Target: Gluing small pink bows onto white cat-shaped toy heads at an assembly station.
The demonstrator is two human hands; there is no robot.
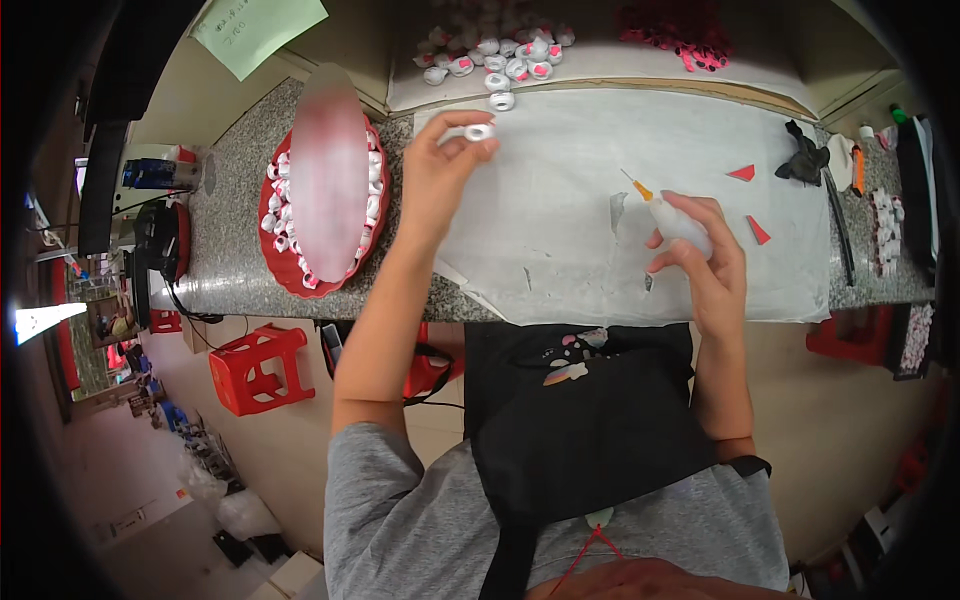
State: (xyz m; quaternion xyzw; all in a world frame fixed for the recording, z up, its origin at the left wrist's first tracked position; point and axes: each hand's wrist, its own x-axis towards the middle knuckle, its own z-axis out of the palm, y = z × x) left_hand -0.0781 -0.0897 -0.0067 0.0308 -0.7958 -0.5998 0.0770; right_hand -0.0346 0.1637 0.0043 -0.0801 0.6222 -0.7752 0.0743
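Observation:
Between the thumb and fingers of my left hand (440,170) is a small white ring-shaped piece (479,132), held above the far left part of the white work sheet (560,240). My right hand (712,250) grips a translucent squeeze bottle (682,226) with an orange needle tip, which points up and left over the sheet. Just beyond my left hand, another white ring piece (502,102) lies at the sheet's far edge, close to a pile of similar white pieces with pink spots (516,68). The two hands are well apart.
Left of the sheet stands a red basket (318,290) of white pieces, partly hidden by a blurred oval. Two red triangular scraps (759,231) lie right of the bottle. Dark pink pieces (700,56) sit on the back shelf. A red stool (262,368) is on the floor.

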